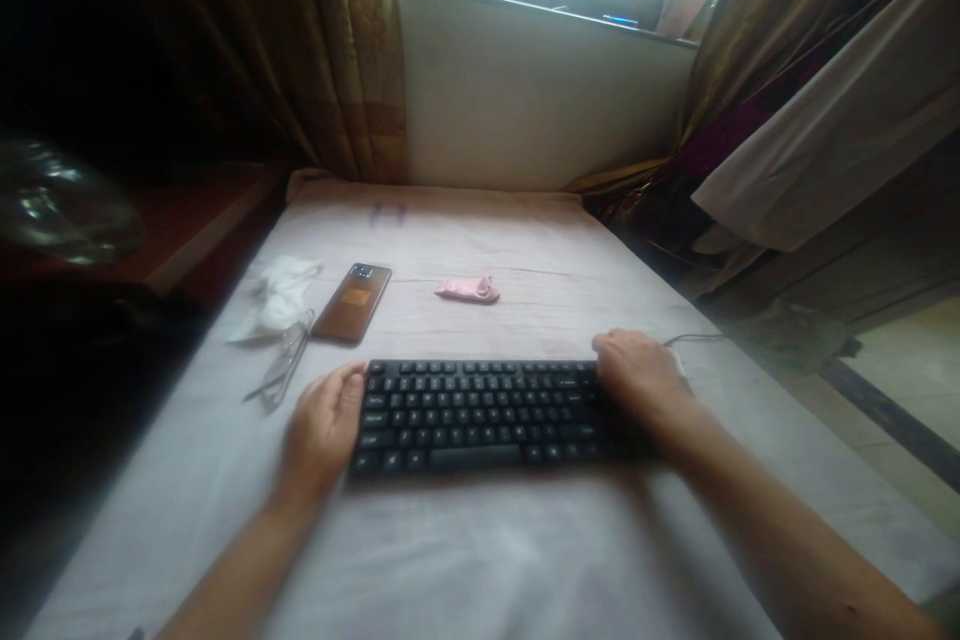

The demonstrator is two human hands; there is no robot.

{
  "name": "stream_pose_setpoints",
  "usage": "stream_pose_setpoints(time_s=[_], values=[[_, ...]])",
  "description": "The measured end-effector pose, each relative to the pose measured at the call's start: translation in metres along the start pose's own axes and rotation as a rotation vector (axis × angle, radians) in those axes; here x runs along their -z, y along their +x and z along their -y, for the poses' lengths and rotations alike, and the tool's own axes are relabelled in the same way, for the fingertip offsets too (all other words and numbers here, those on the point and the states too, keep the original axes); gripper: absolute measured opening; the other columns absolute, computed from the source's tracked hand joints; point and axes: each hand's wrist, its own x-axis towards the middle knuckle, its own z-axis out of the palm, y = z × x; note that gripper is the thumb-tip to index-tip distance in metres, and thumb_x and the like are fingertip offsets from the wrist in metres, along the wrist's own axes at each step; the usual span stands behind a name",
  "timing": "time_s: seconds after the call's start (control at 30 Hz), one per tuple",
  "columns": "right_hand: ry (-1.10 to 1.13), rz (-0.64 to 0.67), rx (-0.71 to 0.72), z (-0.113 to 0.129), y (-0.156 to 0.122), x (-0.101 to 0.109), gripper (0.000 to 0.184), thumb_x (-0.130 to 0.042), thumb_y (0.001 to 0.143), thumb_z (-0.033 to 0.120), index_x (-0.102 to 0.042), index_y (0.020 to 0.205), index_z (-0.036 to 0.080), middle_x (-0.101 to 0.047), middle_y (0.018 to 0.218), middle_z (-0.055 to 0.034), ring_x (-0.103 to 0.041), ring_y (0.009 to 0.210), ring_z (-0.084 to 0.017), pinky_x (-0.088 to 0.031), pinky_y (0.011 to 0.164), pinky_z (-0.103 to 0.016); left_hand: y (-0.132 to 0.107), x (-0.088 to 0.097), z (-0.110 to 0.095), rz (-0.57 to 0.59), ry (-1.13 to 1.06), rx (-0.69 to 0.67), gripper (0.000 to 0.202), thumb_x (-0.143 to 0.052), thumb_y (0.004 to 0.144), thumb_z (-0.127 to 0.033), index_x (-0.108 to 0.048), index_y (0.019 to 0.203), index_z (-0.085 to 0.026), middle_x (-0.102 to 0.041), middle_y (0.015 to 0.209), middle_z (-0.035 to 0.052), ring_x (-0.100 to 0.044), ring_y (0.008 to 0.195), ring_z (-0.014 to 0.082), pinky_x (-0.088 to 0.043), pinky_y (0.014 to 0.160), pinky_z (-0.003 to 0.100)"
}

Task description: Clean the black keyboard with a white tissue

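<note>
A black keyboard [480, 415] lies flat on a pale cloth-covered table [480, 550] in front of me. My left hand [324, 425] grips its left end, fingers curled round the edge. My right hand [639, 375] is closed over its right end, covering the last keys. A thin cable [694, 338] runs off to the right from behind that hand.
Beyond the keyboard lie a brown phone [352, 302], a pair of glasses [285, 365], crumpled white cloth [277, 295] and a small pink item [469, 289]. Curtains [330, 50] hang at both sides of a window. The table's right edge drops to the floor.
</note>
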Motion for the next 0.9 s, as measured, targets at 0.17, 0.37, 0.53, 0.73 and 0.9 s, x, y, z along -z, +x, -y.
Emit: stream_pose_setpoints(time_s=[0.17,0.37,0.53,0.73,0.9], values=[[0.064,0.048,0.055,0.010,0.003,0.006,0.035,-0.041,0.089,0.010,-0.073,0.102,0.011,-0.071,0.102,-0.0181,-0.067,0.093,-0.025,-0.044,0.074,-0.031,-0.001,0.002,-0.002,0.000,-0.017,0.006,0.045,-0.031,0.090,-0.053,-0.065,0.092,-0.023,-0.074,0.095,0.0073,-0.068,0.093,0.0249,-0.053,0.083,0.037],[0.170,0.065,0.168,0.037,0.009,0.014,0.037,-0.043,0.089,0.014,-0.072,0.111,0.019,-0.072,0.112,-0.0126,-0.066,0.102,-0.024,-0.045,0.079,-0.029,-0.002,0.001,-0.002,-0.016,-0.036,0.007,0.042,-0.032,0.090,-0.053,-0.062,0.092,-0.023,-0.074,0.095,0.0078,-0.067,0.093,0.0257,-0.052,0.083,0.038],[0.229,0.057,0.277,0.074,0.012,0.025,0.037,-0.047,0.085,0.014,-0.074,0.109,0.022,-0.074,0.109,-0.0122,-0.068,0.100,-0.025,-0.046,0.077,-0.030,-0.003,0.000,-0.001,-0.014,-0.059,0.013,0.041,-0.032,0.091,-0.053,-0.061,0.092,-0.024,-0.074,0.096,0.0076,-0.067,0.094,0.0254,-0.052,0.084,0.037],[0.292,0.037,0.403,0.119,0.011,0.039,0.035,-0.051,0.083,0.014,-0.075,0.106,0.023,-0.075,0.106,-0.0117,-0.069,0.097,-0.025,-0.048,0.076,-0.030,-0.003,0.001,-0.002,-0.002,-0.105,0.044,0.040,-0.031,0.092,-0.051,-0.060,0.092,-0.024,-0.074,0.097,0.0078,-0.068,0.094,0.0251,-0.052,0.084,0.038],[0.376,-0.009,0.503,0.151,0.011,0.044,0.035,-0.049,0.086,0.016,-0.074,0.108,0.024,-0.074,0.112,-0.0087,-0.067,0.103,-0.024,-0.048,0.083,-0.030,-0.004,0.002,-0.003,-0.005,-0.141,0.058,0.040,-0.030,0.093,-0.050,-0.059,0.091,-0.024,-0.075,0.095,0.0078,-0.069,0.093,0.0244,-0.053,0.084,0.037]])
